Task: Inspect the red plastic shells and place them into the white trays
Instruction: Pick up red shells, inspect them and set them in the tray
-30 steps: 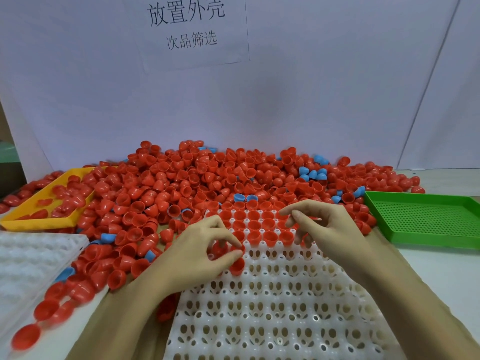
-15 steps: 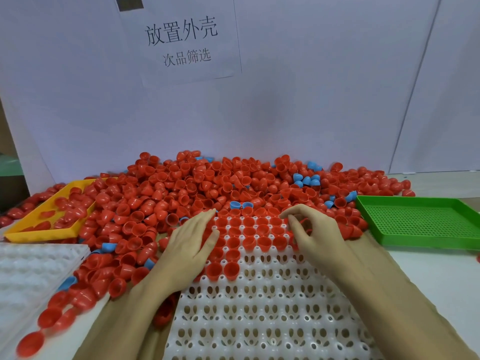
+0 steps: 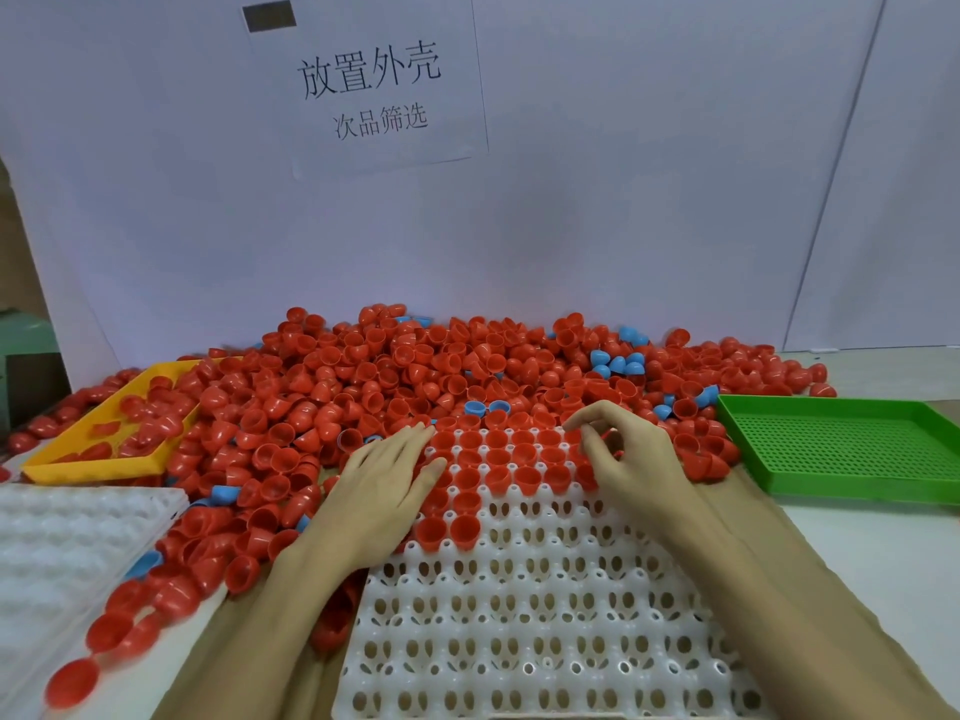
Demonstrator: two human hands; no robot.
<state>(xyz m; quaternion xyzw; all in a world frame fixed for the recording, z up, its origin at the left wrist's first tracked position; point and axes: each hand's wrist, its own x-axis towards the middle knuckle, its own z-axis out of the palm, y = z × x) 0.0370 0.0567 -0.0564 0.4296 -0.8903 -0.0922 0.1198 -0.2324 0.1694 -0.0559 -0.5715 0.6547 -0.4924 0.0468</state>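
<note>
Red plastic shells [image 3: 363, 387] heap directly above both hands; left hand [image 3: 384, 491], fingers straight and empty, lies nearest; right hand [image 3: 631, 454] pinches something unclear over the white tray [image 3: 545, 641].

white tray [image 3: 545, 641] cut off below, forearms too

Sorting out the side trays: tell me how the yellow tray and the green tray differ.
The yellow tray lies at the left with red shells in it; the green tray lies at the right and holds none. The green tray's floor is perforated; the yellow tray's floor shows no holes. Both are shallow, rectangular and border the pile.
</note>
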